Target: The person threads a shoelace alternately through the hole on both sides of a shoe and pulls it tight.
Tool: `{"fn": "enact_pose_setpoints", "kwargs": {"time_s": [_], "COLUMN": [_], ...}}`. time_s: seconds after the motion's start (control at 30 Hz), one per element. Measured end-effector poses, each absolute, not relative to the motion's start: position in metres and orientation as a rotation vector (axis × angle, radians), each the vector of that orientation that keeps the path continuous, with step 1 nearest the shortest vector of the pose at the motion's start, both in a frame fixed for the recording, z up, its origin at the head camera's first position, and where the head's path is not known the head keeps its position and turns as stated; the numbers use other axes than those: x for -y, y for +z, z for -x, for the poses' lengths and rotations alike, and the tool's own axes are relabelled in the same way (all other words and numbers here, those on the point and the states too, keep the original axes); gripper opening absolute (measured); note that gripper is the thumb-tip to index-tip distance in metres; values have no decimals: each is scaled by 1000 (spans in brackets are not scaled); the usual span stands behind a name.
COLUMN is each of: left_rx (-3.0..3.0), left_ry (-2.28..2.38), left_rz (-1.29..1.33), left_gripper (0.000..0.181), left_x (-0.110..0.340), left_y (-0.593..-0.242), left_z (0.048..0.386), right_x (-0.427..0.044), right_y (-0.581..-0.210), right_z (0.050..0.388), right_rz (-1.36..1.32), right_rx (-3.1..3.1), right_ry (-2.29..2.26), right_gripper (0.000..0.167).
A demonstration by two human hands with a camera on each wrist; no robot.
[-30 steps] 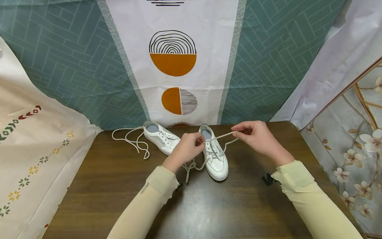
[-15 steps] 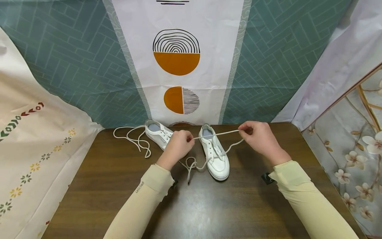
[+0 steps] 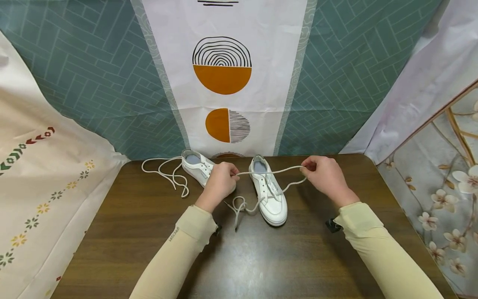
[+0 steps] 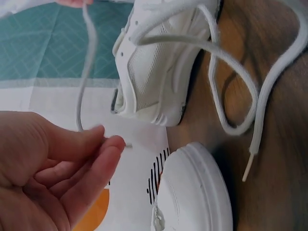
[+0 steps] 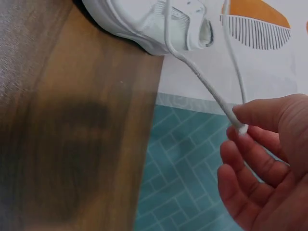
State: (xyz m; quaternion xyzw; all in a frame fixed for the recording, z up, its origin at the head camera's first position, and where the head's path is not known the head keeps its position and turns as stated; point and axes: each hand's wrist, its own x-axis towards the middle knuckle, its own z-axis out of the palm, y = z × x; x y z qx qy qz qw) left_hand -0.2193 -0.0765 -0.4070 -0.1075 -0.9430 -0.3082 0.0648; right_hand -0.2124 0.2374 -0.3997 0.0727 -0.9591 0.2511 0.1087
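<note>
Between my two hands a white shoelace (image 3: 274, 171) hangs in a slight sag over the opening of the right-hand white sneaker (image 3: 274, 211). My left hand (image 3: 218, 180) pinches it close to its tip; in the left wrist view the aglet (image 4: 128, 146) sticks out past thumb and forefinger. My right hand (image 3: 325, 176) pinches the same lace farther along, where the right wrist view shows it bent back toward the shoe. The lace's other part (image 3: 239, 206) lies loosely curled on the table, left of that sneaker. Behind my left hand, the second sneaker (image 3: 196, 166) is partly hidden.
Loose laces (image 3: 164, 174) of the second sneaker spread over the brown wooden table (image 3: 123, 241) at the left. A patterned cloth (image 3: 239, 83) hangs along the table's back edge. Printed cloths flank the left and right sides.
My hands have moved apart, the left going left and the right going right, drawing the lace out between them. Since half a second ago the lace has slackened slightly and the right hand has lowered.
</note>
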Motion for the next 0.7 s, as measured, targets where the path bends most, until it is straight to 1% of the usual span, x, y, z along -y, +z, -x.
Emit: {"fn": "enact_pose_setpoints", "kwargs": {"time_s": [0.07,0.17,0.23,0.27,0.33,0.4,0.5,0.7], "left_rx": [2831,2783,2741,2719,2671,2602,2470,2344], "left_ry": [-992,-1098,-1189,-1230,-1311,-1428,-1638,-1921], "left_rz": [335,343,342,340,325,296,242,173], "left_gripper": [5,11,11,11,9,8,10,14], "left_x": [74,70,68,67,66,66,67,60], "left_y": [-407,-406,-405,-405,-405,-405,-407,-419], "left_z": [219,218,219,219,220,222,224,221], "right_x": [-236,-231,-225,-222,-215,-206,-194,-174], "right_y": [-402,-405,-405,-405,-402,-398,-397,-416], "right_z": [212,210,207,205,202,198,193,187], "right_rz": [-196,-176,-197,-218,-295,-378,-478,-559], "right_rx": [2841,2850,2853,2856,2864,2881,2909,2974], "right_ry": [738,733,735,738,759,802,871,885], "right_gripper": [17,29,36,37,30,18,6,4]}}
